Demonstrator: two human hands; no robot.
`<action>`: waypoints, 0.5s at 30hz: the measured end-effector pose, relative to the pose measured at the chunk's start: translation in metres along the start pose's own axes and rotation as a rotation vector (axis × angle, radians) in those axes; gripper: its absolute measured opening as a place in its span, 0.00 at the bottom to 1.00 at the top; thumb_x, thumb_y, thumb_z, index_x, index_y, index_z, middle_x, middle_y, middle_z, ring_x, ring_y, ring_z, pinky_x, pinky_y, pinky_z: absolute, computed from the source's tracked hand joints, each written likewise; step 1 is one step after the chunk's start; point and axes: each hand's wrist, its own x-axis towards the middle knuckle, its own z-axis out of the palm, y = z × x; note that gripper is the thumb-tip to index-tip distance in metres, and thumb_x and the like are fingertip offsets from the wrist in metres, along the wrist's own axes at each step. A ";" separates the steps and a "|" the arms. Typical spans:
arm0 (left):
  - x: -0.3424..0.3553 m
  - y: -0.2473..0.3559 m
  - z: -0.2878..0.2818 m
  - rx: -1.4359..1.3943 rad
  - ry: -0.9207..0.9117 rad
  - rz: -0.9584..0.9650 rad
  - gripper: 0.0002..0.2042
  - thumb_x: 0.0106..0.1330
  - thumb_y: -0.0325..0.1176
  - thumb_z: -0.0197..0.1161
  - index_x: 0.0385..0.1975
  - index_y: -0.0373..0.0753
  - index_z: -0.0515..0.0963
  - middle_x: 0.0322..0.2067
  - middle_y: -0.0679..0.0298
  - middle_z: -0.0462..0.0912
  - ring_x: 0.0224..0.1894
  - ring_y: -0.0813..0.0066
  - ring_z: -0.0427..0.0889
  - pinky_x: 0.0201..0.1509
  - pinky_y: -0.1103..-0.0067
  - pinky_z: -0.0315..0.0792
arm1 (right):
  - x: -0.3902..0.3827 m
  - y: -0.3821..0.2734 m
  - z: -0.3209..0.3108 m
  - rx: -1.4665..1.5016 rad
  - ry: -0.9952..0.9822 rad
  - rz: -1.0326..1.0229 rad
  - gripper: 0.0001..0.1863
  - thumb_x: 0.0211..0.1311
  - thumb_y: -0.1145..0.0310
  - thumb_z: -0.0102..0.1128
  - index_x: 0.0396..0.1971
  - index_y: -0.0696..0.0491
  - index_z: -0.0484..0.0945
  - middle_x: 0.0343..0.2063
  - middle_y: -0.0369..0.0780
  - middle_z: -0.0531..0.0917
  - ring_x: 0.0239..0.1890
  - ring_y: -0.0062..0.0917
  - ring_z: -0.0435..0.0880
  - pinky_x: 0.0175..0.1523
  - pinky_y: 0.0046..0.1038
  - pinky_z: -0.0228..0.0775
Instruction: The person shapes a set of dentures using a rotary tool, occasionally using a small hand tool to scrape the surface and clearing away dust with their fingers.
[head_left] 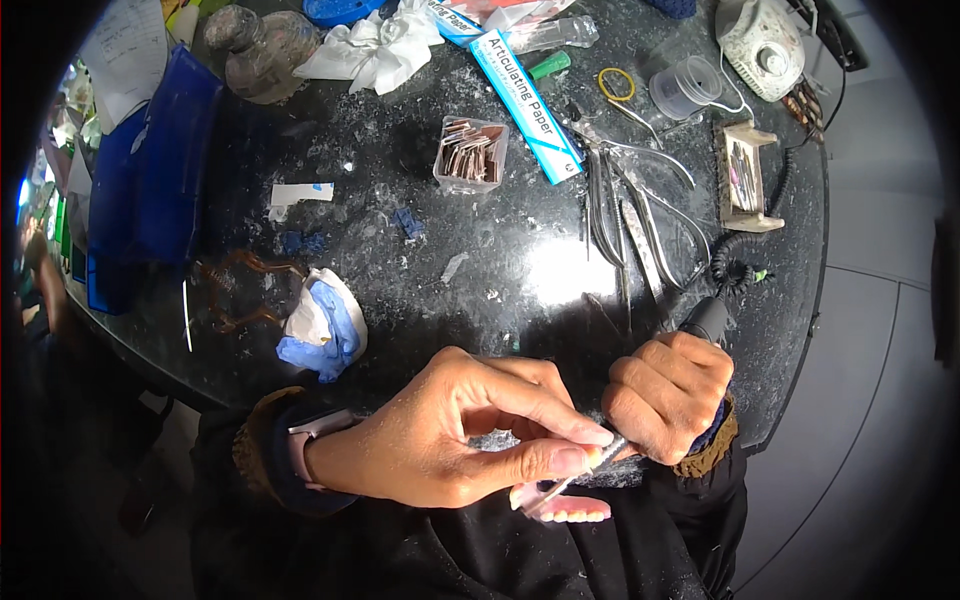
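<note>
My left hand [455,430] pinches a pink denture piece with white teeth [565,505] between thumb and fingers, low over my dark lap. My right hand [670,395] grips a black rotary handpiece [706,322]. Its thin metal bur [590,470] angles down-left and meets the denture piece beside my left thumb. A black coiled cord [735,265] runs from the handpiece up over the black speckled worktop [420,270].
Several metal pliers and instruments [640,215] lie right of centre. A clear box of brown strips [470,155], long blue-and-white paper boxes [525,95], crumpled white tissue [375,50], a white-and-blue plaster cast [322,325] and a small stand of burs [745,180] sit around. Blue folders [150,180] at left.
</note>
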 end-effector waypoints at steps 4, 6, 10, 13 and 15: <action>0.000 -0.001 -0.001 0.024 -0.002 -0.009 0.11 0.57 0.18 0.62 0.40 0.28 0.79 0.33 0.54 0.79 0.35 0.75 0.79 0.38 0.84 0.72 | 0.004 -0.001 -0.005 0.005 -0.069 0.045 0.10 0.24 0.63 0.51 0.12 0.51 0.68 0.14 0.33 0.70 0.15 0.18 0.69 0.17 0.19 0.54; 0.001 -0.001 0.000 0.039 -0.007 0.001 0.11 0.57 0.18 0.63 0.40 0.29 0.79 0.33 0.55 0.80 0.35 0.76 0.79 0.37 0.84 0.72 | 0.001 -0.001 0.000 0.024 -0.028 0.028 0.11 0.24 0.62 0.50 0.12 0.51 0.68 0.14 0.33 0.69 0.15 0.18 0.69 0.17 0.19 0.54; 0.002 -0.002 0.000 0.088 -0.012 0.058 0.10 0.57 0.18 0.63 0.40 0.29 0.79 0.33 0.55 0.80 0.35 0.76 0.79 0.37 0.84 0.72 | 0.001 -0.001 -0.002 0.033 -0.008 -0.013 0.11 0.23 0.62 0.50 0.12 0.51 0.68 0.14 0.33 0.70 0.15 0.18 0.69 0.17 0.19 0.54; 0.001 -0.002 0.000 0.078 -0.009 -0.002 0.10 0.57 0.17 0.63 0.39 0.29 0.79 0.33 0.55 0.80 0.35 0.76 0.79 0.37 0.84 0.72 | 0.004 -0.002 -0.002 0.032 -0.032 0.047 0.10 0.22 0.61 0.50 0.11 0.51 0.68 0.14 0.33 0.71 0.14 0.18 0.69 0.18 0.19 0.53; 0.002 -0.006 0.001 0.089 0.027 0.068 0.08 0.60 0.26 0.63 0.38 0.32 0.80 0.30 0.61 0.80 0.32 0.83 0.77 0.36 0.85 0.71 | 0.001 -0.002 0.001 0.035 0.002 -0.024 0.10 0.22 0.61 0.50 0.11 0.51 0.68 0.14 0.33 0.71 0.14 0.18 0.68 0.18 0.19 0.53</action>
